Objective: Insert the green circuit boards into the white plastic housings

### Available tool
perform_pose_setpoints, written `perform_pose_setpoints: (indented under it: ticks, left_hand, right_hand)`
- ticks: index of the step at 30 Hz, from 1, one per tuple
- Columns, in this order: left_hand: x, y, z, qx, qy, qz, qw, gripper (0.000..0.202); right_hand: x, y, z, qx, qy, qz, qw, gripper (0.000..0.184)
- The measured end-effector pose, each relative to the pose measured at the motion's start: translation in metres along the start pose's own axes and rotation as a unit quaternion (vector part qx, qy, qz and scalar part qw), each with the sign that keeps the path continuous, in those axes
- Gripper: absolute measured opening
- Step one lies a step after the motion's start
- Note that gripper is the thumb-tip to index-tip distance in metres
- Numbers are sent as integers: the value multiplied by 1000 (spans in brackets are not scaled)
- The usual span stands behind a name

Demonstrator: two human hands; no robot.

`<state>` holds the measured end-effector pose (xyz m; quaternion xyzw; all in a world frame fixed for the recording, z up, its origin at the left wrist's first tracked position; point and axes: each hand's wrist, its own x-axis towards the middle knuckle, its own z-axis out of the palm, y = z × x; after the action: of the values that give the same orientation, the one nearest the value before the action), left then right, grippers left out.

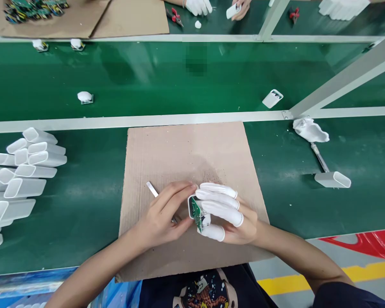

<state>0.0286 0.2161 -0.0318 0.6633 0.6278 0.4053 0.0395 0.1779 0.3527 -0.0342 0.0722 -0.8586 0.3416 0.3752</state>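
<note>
Your left hand [168,214] has its thumb and fingertips curled in around the white casing [189,207], right over the cardboard [192,149]; your right hand [232,214], white cots on the thumb and fingers, pinches the green circuit board [196,215] at the casing's mouth; the board looks tilted against the rim, though I can't tell how far in it sits, since your fingers cover a lot. My worry would be that slant; push while it's crooked and an edge could snag on the rim and scrape the board or nick the plastic. The white lump [205,220] beside the board sits right by your cotted thumb too; squeeze hard there and it could get smeared or knocked off; those cots might also slip if the grip is loose. Also, a flat metal tool [152,189] lies partly under your left hand, so a sideways shift could bump it; and the specks [215,176] on the cardboard could stick to anything tacky you set down there, imo.
</note>
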Motion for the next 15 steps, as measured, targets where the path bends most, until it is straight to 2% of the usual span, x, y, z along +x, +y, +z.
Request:
perform_pose_setpoints:
  ticks: [9,15]
  left_hand:
    - [-1,-1,3,-18,2,-25,1000,52]
    - [-1,-2,5,-46,-11,-46,998,50]
  right_hand:
    - [1,4,2,-17,-2,5,1000,61]
    - [4,6,5,-9,13,16,1000,57]
